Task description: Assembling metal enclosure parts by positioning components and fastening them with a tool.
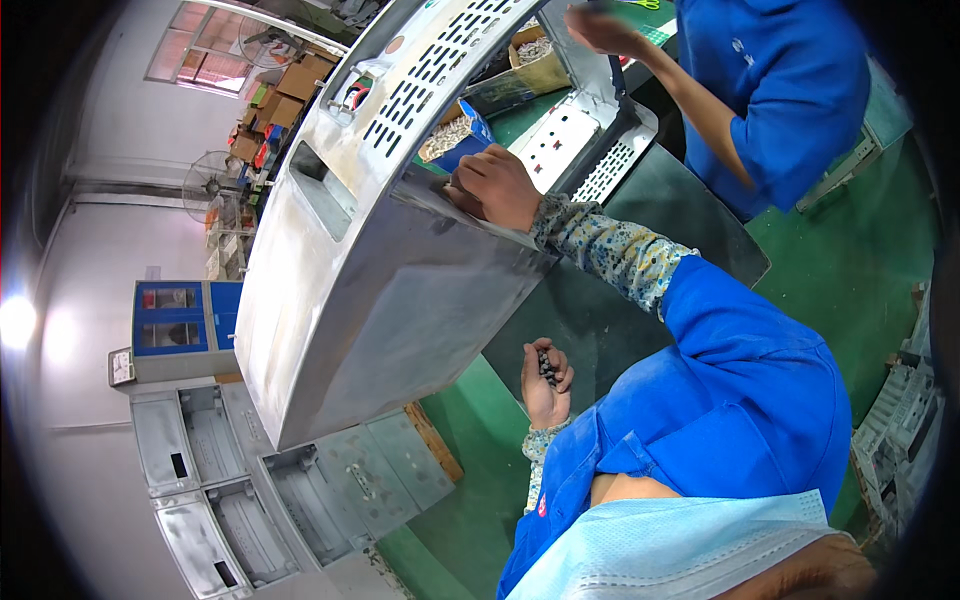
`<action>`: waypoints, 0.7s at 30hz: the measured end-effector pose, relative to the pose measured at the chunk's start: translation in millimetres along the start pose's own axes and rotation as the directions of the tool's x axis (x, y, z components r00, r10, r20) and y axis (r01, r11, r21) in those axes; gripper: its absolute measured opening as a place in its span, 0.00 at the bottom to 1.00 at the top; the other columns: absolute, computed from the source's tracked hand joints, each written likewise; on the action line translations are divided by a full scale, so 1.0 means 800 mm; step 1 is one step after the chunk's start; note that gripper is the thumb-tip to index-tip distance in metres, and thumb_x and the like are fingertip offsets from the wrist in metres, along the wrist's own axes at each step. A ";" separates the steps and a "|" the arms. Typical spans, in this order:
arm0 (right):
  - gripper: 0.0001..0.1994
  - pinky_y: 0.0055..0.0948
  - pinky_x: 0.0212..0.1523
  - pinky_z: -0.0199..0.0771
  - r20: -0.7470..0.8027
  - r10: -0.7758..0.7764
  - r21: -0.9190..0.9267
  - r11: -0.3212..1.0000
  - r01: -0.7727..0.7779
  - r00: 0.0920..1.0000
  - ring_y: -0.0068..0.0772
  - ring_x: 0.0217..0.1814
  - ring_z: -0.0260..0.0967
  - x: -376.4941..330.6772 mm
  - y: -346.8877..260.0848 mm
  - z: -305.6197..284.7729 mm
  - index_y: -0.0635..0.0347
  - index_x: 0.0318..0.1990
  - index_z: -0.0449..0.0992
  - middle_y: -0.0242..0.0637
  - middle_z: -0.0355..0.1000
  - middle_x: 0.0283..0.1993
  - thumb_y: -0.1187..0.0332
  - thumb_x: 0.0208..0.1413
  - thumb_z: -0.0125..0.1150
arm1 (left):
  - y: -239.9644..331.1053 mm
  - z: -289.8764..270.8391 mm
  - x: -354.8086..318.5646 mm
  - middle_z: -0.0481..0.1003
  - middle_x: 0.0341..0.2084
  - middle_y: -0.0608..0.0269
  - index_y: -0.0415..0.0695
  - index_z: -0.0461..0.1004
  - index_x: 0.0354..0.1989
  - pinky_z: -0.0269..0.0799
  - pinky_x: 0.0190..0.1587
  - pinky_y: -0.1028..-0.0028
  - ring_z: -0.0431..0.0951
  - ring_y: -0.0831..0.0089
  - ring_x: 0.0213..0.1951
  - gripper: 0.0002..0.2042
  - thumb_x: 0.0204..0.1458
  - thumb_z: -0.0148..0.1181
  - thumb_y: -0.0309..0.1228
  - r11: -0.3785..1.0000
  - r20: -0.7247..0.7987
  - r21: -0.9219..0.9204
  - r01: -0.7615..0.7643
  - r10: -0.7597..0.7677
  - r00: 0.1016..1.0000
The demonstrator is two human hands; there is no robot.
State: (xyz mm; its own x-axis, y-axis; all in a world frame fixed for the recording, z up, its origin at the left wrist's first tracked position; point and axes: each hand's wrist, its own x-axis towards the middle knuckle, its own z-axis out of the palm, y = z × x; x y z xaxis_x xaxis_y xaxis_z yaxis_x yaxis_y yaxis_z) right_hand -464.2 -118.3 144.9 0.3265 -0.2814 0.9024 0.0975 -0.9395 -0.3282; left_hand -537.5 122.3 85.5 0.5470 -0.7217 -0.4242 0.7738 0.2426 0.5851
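Note:
My left hand [547,390] is held palm up below the casing, its fingers curled round several small dark pieces [546,368]. What exactly these pieces are is too small to tell. Up at the top edge of a large grey-white metal casing [410,310], my right hand [497,187] has its fingers bent and pressed together against the rim. Whatever lies between those fingertips is hidden. The casing has rows of slots, a rectangular opening in its side and patchy, sanded-looking surfaces. Past my right hand stands a blue box [470,140] of small pale parts.
A co-worker in blue [770,100] stands at upper right, one hand [605,32] close to the casing's far part. A dark mat [590,310] lies under the casing. Grey metal housings [350,480] are at lower left, more castings [895,430] at the right edge.

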 end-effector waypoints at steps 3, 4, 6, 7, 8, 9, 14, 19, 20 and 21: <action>0.07 0.29 0.30 0.58 0.043 -0.011 -0.050 0.999 0.013 0.999 0.33 0.25 0.64 0.006 -0.003 0.000 0.55 0.22 0.67 0.32 0.62 0.21 0.64 0.45 0.53 | -0.001 0.003 0.000 0.57 0.14 0.69 0.42 0.66 0.30 0.47 0.12 0.84 0.54 0.80 0.16 0.15 0.53 0.42 0.43 1.000 -0.006 0.012 0.001 -0.001 1.000; 0.07 0.29 0.30 0.58 0.044 -0.010 -0.052 0.999 0.012 0.999 0.33 0.25 0.64 0.006 -0.001 -0.001 0.55 0.22 0.67 0.32 0.62 0.21 0.64 0.45 0.53 | -0.001 0.006 0.000 0.57 0.13 0.69 0.42 0.65 0.27 0.46 0.11 0.84 0.54 0.81 0.15 0.16 0.53 0.41 0.43 0.999 -0.029 0.032 -0.004 0.005 1.000; 0.08 0.29 0.29 0.58 0.124 0.012 -0.010 1.000 -0.011 0.992 0.33 0.23 0.64 0.006 0.002 -0.002 0.56 0.21 0.68 0.33 0.63 0.19 0.63 0.46 0.52 | -0.001 0.010 0.000 0.57 0.11 0.69 0.41 0.65 0.24 0.45 0.11 0.84 0.53 0.82 0.13 0.18 0.53 0.41 0.44 0.999 -0.052 0.052 -0.007 0.010 0.999; 0.08 0.29 0.29 0.58 0.124 0.014 -0.011 1.000 -0.012 0.992 0.33 0.23 0.64 0.003 0.005 -0.004 0.56 0.21 0.68 0.33 0.63 0.19 0.63 0.46 0.52 | -0.001 0.012 0.000 0.56 0.10 0.69 0.42 0.64 0.22 0.44 0.11 0.83 0.52 0.82 0.12 0.18 0.53 0.41 0.45 0.997 -0.016 0.076 -0.014 0.016 1.000; 0.08 0.29 0.29 0.59 0.136 0.032 -0.013 0.999 -0.030 0.990 0.34 0.23 0.64 0.000 0.006 -0.007 0.56 0.21 0.68 0.34 0.63 0.19 0.64 0.45 0.52 | -0.001 0.012 0.001 0.55 0.09 0.70 0.42 0.64 0.19 0.44 0.11 0.83 0.51 0.82 0.11 0.19 0.52 0.41 0.46 0.995 0.020 0.098 -0.025 0.023 1.000; 0.07 0.29 0.29 0.59 0.147 0.051 -0.016 0.999 -0.049 0.988 0.34 0.23 0.64 -0.003 0.009 -0.011 0.56 0.22 0.68 0.34 0.63 0.18 0.65 0.45 0.53 | -0.001 0.013 0.001 0.55 0.09 0.70 0.42 0.64 0.19 0.44 0.11 0.83 0.51 0.82 0.11 0.19 0.52 0.41 0.46 0.995 0.020 0.098 -0.024 0.022 1.000; 0.06 0.32 0.28 0.61 0.460 0.152 0.493 0.776 -0.394 0.875 0.35 0.28 0.64 -0.065 -0.040 -0.082 0.59 0.30 0.71 0.35 0.65 0.26 0.71 0.42 0.56 | -0.001 0.000 0.002 0.51 0.06 0.71 0.44 0.61 0.13 0.43 0.11 0.82 0.49 0.81 0.10 0.23 0.52 0.39 0.48 0.990 0.150 0.140 -0.003 -0.018 0.989; 0.11 0.32 0.30 0.62 0.625 -0.351 0.687 0.672 -0.277 0.698 0.36 0.31 0.64 -0.116 -0.084 -0.129 0.54 0.35 0.72 0.35 0.65 0.29 0.70 0.39 0.58 | 0.013 -0.010 0.002 0.60 0.06 0.70 0.42 0.65 0.12 0.45 0.12 0.84 0.55 0.83 0.10 0.23 0.46 0.49 0.50 0.896 0.274 0.443 0.032 -0.170 0.947; 0.08 0.33 0.29 0.63 0.656 -0.344 0.680 0.655 -0.330 0.671 0.38 0.30 0.64 -0.121 -0.081 -0.132 0.54 0.31 0.72 0.36 0.65 0.28 0.70 0.38 0.58 | 0.016 -0.009 0.007 0.62 0.07 0.69 0.42 0.67 0.12 0.47 0.12 0.84 0.57 0.84 0.10 0.23 0.43 0.52 0.51 0.807 0.310 0.591 0.011 -0.240 0.920; 0.06 0.35 0.27 0.63 0.686 -0.340 0.672 0.635 -0.380 0.644 0.39 0.30 0.65 -0.125 -0.077 -0.135 0.55 0.27 0.72 0.36 0.65 0.27 0.70 0.37 0.59 | 0.015 -0.006 0.008 0.65 0.09 0.69 0.42 0.68 0.14 0.49 0.12 0.84 0.59 0.85 0.11 0.23 0.41 0.54 0.52 0.748 0.221 0.659 0.078 -0.292 0.931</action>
State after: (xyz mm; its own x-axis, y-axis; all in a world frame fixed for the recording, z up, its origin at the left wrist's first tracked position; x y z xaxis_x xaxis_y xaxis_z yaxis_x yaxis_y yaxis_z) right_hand -604.3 -53.1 105.0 0.8217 0.2722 0.5007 0.5695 -0.3587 -0.7396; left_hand -523.1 123.9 86.7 0.2126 -0.8858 -0.4126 0.4113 -0.3019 0.8601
